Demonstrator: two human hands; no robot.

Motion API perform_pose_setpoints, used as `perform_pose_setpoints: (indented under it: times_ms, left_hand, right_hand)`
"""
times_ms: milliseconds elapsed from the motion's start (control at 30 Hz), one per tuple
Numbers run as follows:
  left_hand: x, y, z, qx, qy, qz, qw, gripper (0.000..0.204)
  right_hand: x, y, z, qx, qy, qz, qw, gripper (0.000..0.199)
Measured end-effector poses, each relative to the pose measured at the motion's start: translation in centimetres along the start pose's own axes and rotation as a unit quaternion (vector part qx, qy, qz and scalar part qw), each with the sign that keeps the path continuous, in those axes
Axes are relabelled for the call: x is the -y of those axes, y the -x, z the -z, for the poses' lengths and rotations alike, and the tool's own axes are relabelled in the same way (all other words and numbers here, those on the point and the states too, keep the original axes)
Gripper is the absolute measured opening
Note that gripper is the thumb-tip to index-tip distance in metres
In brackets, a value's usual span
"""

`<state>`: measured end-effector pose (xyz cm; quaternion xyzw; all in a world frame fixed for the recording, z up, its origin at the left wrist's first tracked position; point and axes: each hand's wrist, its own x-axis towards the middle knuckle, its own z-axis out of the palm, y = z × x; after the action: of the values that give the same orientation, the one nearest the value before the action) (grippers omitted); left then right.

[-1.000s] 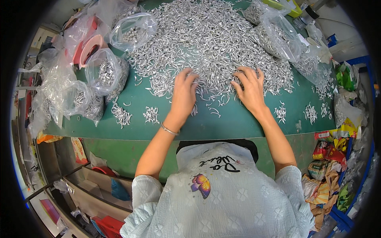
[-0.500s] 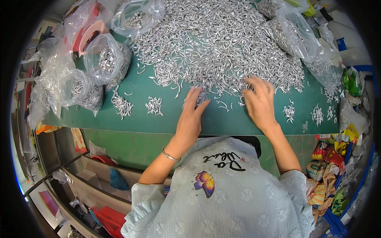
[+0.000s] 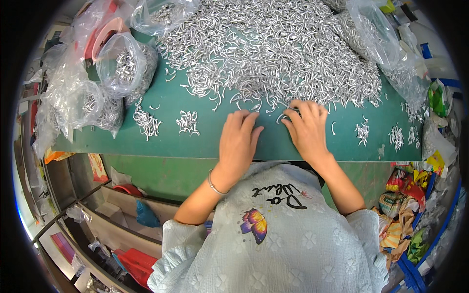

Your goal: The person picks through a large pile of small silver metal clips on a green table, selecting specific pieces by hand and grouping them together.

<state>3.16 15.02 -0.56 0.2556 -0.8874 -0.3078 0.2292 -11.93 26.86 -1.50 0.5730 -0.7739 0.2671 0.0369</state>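
Observation:
A wide heap of small curved silver metal pieces covers the far and middle part of the green table. My left hand rests at the heap's near edge, fingers bent down and thumb apart, with nothing visible in it. To its right, my right hand has its spread fingertips on pieces at the same edge, the thumb beside a loose one. What lies under the fingertips is hidden. Small separate piles sit nearby: two on the left, one being a cluster, and several on the right, including another cluster.
Clear plastic bags of metal pieces, one an open bag, stand at the left beside a pink container. More filled bags line the right side. Below the table's front edge are a shelf at left and colourful packets at right.
My right hand has drawn nearer and a little left, closer to my left hand, which has shifted slightly. Pieces at the heap's near edge lie differently, and the whole view has shifted slightly.

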Motion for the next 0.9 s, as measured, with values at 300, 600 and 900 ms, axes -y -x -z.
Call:
perform_pose_setpoints:
  times_ms: [300,600,900]
  left_hand:
    - [-1.6,2.2,-0.8,0.018,0.024,-0.02,0.999,0.04]
    - [-1.3,4.0,-3.5,0.052,0.077,-0.073,0.993,0.029]
    - [0.2,5.0,-1.1,-0.042,0.044,0.008,0.998,0.021]
  right_hand:
    - [-0.1,1.9,0.7,-0.018,-0.134,-0.027,0.99,0.019]
    - [-1.0,-1.1,0.7,0.042,-0.046,0.044,0.997,0.011]
    - [2.0,-3.8,-1.6,0.074,-0.057,0.057,0.994,0.028]
